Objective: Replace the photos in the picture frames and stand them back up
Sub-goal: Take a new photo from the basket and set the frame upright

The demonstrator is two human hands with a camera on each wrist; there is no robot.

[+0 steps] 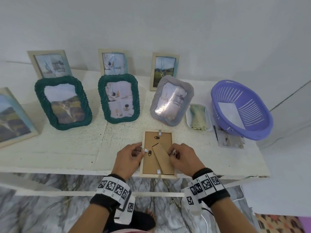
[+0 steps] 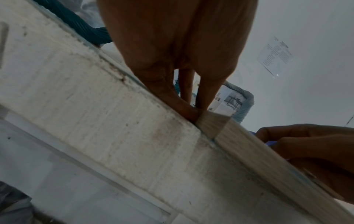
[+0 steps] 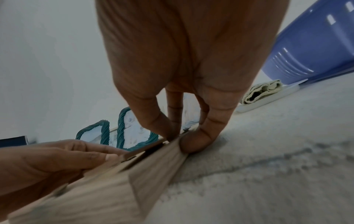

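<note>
A light wooden picture frame (image 1: pixel 158 176) lies face down at the table's front edge, its brown backing board (image 1: pixel 149 163) and easel leg (image 1: pixel 162 156) facing up. My left hand (image 1: pixel 141 149) grips the frame's left side, fingertips by a white tab (image 1: pixel 146 150). My right hand (image 1: pixel 173 151) pinches the right side at another tab. In the left wrist view the left hand (image 2: pixel 193 109) touches the frame (image 2: pixel 249 151) at its edge. The right wrist view shows my right hand (image 3: pixel 178 136) with thumb and finger pinching the frame's rail (image 3: pixel 149 169).
Two green woven frames (image 1: pixel 63 101) (image 1: pixel 118 98) and a grey one (image 1: pixel 171 100) stand behind, with wooden frames (image 1: pixel 164 71) further back and one at far left (image 1: pixel 13 118). A purple basket (image 1: pixel 240 108), a folded cloth on a tray (image 1: pixel 198 116) and loose photos (image 1: pixel 228 138) lie right.
</note>
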